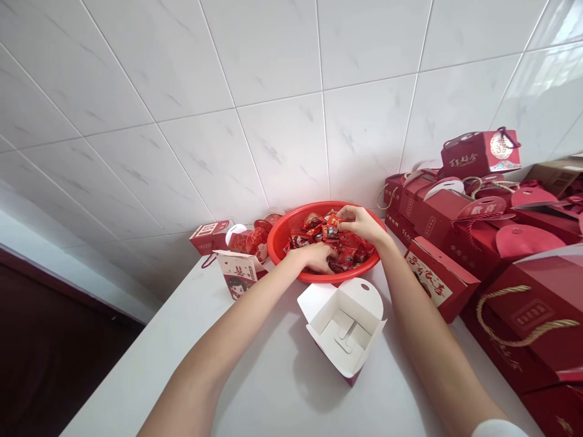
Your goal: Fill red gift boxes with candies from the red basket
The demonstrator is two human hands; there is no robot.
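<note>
A red plastic basket (279,243) stands against the tiled wall with many red-wrapped candies (348,255) in it. Inside its near half is my left hand (317,257), fingers curled down among the wrappers; the fingertips are partly hidden, so what they grip does not show. My right hand (357,222) reaches over the right rim, thumb and fingers closed on a small red candy packet (331,229). Between my forearms sits an open gift box (346,328), its flaps up and its white inside bare.
Red gift boxes with rope handles (483,237) are piled along the right side. Left of the basket stand an upright box with a cartoon figure (239,276) and a small red box (211,237). The white table (182,340) ends at the left above a dark area.
</note>
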